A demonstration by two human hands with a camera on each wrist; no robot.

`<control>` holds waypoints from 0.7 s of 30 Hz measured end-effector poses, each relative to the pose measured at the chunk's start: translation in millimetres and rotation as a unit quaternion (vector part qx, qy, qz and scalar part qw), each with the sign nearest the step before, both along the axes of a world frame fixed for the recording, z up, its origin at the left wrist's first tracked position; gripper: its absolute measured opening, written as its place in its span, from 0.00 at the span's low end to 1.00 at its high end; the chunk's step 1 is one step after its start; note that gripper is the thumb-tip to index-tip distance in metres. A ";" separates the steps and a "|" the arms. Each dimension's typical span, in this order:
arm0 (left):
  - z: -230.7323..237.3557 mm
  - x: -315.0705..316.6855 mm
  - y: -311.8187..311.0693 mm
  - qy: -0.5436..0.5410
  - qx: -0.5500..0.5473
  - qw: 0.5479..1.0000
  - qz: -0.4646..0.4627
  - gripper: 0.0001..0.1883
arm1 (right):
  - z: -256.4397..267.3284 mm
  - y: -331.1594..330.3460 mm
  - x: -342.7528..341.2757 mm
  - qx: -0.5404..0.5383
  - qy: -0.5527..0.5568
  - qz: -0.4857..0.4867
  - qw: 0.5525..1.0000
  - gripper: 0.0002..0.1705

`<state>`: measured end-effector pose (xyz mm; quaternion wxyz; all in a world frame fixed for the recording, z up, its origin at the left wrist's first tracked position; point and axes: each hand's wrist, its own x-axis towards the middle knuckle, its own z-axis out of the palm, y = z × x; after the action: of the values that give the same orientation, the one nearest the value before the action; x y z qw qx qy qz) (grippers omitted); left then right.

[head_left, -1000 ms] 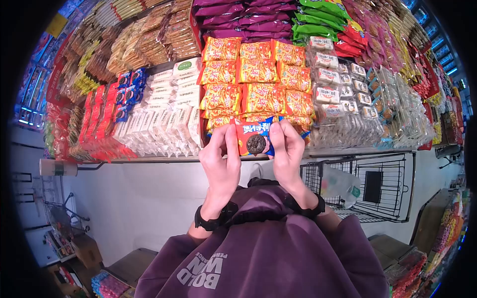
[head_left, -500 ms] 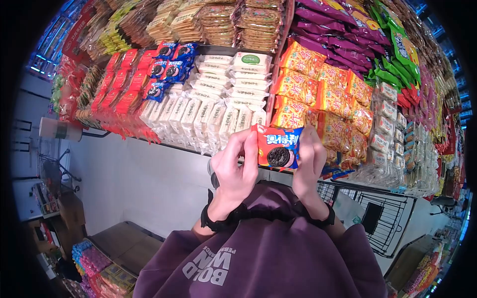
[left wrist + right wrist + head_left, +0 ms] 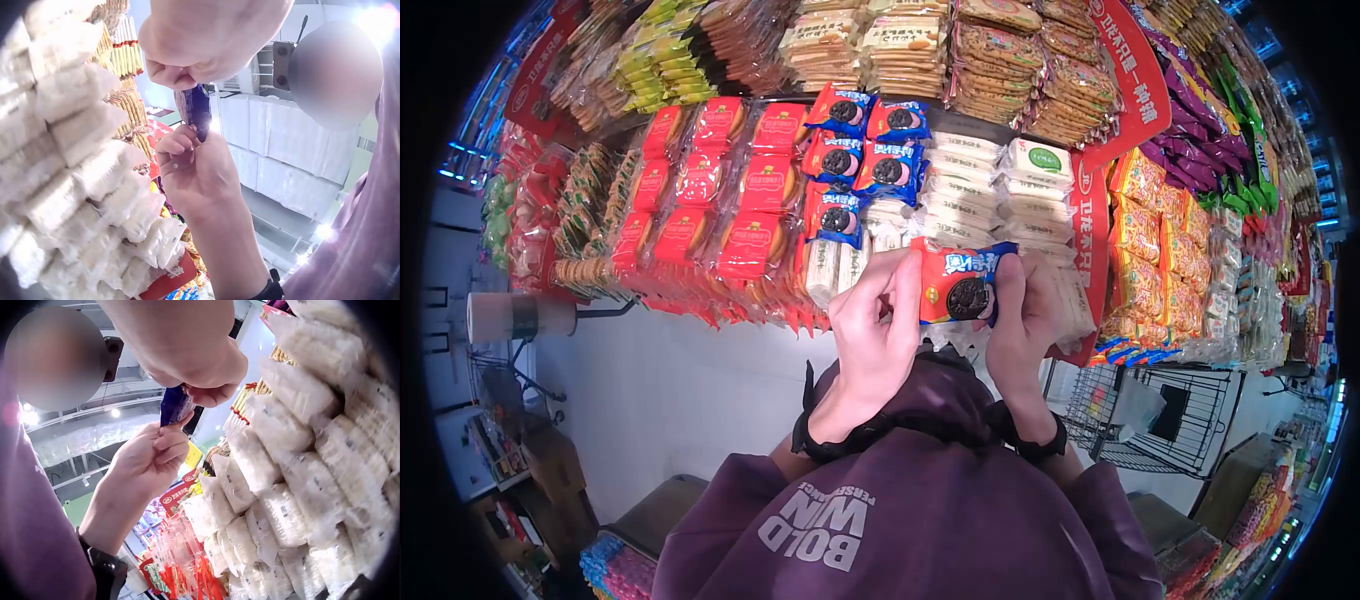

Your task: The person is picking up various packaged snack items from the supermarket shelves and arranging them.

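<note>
Both hands hold up a small red and blue packet of sandwich cookies, with a dark cookie printed on its front. My left hand pinches its red left end, thumb on the front. At the blue right end, my right hand grips the packet's edge. Side-on in the left wrist view, the dark blue wrapper spans the gap between the two hands. Just beyond the packet in the head view lie similar blue cookie packets and white-wrapped snacks, stacked on the display.
Red-wrapped round biscuits fill the display to the left. Orange snack bags stand on the right, past a red sign strip. A wire shopping cart is at the lower right, and a paper roll sticks out at the left.
The view has swung left along the display, from the orange bags to the blue and red biscuit packets. The hands keep hold of the cookie packet throughout.
</note>
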<state>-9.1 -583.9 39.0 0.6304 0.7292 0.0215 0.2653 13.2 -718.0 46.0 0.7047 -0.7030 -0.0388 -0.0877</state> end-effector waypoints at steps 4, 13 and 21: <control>13.0 5.7 39.9 0.141 0.043 0.988 -0.045 0.08 | -7.0 25.7 8.1 -0.017 0.064 0.021 0.998 0.16; 1.0 17.5 76.1 0.003 0.190 0.980 -0.055 0.21 | 6.3 36.4 34.5 -0.214 0.122 0.083 0.966 0.12; -1.4 21.0 86.0 -0.050 0.370 0.909 -0.184 0.21 | -7.6 31.7 60.1 -0.382 0.039 0.109 0.917 0.09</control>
<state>11.9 -497.9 37.6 0.3536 0.8870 -0.2440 0.1695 73.3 -686.3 38.3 0.3886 -0.9130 -0.1184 0.0383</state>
